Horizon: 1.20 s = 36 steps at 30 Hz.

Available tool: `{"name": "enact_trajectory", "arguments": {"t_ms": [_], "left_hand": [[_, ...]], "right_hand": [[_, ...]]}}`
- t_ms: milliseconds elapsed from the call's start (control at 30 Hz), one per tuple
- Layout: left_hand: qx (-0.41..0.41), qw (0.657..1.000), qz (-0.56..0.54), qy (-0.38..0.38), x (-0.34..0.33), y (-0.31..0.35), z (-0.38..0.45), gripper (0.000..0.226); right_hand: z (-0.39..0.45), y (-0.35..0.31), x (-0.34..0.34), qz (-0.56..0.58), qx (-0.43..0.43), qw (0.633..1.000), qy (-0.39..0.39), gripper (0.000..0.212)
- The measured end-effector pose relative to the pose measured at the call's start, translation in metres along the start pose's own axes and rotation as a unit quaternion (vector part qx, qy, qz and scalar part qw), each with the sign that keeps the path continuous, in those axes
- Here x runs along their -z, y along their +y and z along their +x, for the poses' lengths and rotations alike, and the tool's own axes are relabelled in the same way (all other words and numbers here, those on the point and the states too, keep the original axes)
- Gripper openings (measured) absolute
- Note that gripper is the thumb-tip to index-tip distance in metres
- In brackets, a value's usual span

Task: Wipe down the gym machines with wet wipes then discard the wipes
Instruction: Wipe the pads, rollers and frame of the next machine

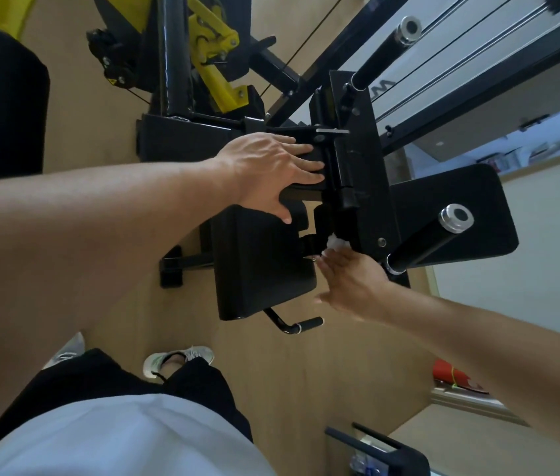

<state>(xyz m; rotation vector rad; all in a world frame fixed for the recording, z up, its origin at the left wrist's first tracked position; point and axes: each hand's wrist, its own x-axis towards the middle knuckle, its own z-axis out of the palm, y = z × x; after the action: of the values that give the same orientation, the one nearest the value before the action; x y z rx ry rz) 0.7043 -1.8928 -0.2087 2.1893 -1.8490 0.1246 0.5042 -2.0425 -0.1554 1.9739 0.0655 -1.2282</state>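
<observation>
A black gym machine is seen from above, standing on a wooden floor. Its upright frame runs from the lower middle of the view toward the top, and its long cables and rails slant away to the upper right.

The left hand is laid flat on a black bar of the machine, fingers straight and spread, pointing right; the thumb is stretched down toward the black seat pad. Nothing is gripped by it.

The right hand is reached in from the lower right, fingers pointing up and left toward the frame. A small white wipe, bunched into a wad, is held at the fingertips and pressed against the black frame just right of the seat pad and below the left hand. The exact pinch of the fingers is partly hidden by the hand itself. The wipe is crumpled, so no long axis can be told.

A padded roller with a silver end cap is set to the right of the wipe, its long axis slanting from lower left to upper right. A second roller is placed higher, slanting the same way. Yellow parts are seen at the top. A black crank handle lies below the seat pad.

A white shirt, black trousers and light shoes are seen at the bottom.
</observation>
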Motion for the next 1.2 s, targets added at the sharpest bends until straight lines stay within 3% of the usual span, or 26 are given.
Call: {"name": "enact_trajectory", "arguments": {"t_ms": [133,400,600,800,900,1000,1200], "left_hand": [[0.002,1.0,0.002,-0.004,0.001,0.002,0.001,0.09],[0.0,1.0,-0.008,0.015,-0.001,0.001,-0.001,0.085],[0.004,1.0,0.002,0.003,0.002,0.002,0.0,0.086],[0.006,1.0,0.003,0.01,0.003,0.003,0.0,0.084],[0.005,1.0,0.003,0.009,0.003,0.002,0.001,0.084],[0.006,1.0,0.007,0.005,0.003,0.003,0.0,0.085],[0.005,1.0,0.008,0.016,0.0,0.001,0.0,0.085]], "right_hand": [[0.026,0.017,0.017,0.041,-0.046,0.997,0.049,0.092],[-0.003,0.0,-0.018,-0.089,0.011,0.996,0.011,0.092],[0.031,0.024,0.012,-0.034,-0.043,0.997,0.048,0.086],[-0.011,-0.012,-0.027,-0.147,0.042,0.988,-0.035,0.095],[0.014,0.01,0.004,-0.05,-0.022,0.998,0.01,0.092],[0.034,0.027,0.027,-0.05,-0.07,0.995,0.049,0.092],[-0.012,-0.02,-0.023,-0.184,0.05,0.979,-0.066,0.101]]}}
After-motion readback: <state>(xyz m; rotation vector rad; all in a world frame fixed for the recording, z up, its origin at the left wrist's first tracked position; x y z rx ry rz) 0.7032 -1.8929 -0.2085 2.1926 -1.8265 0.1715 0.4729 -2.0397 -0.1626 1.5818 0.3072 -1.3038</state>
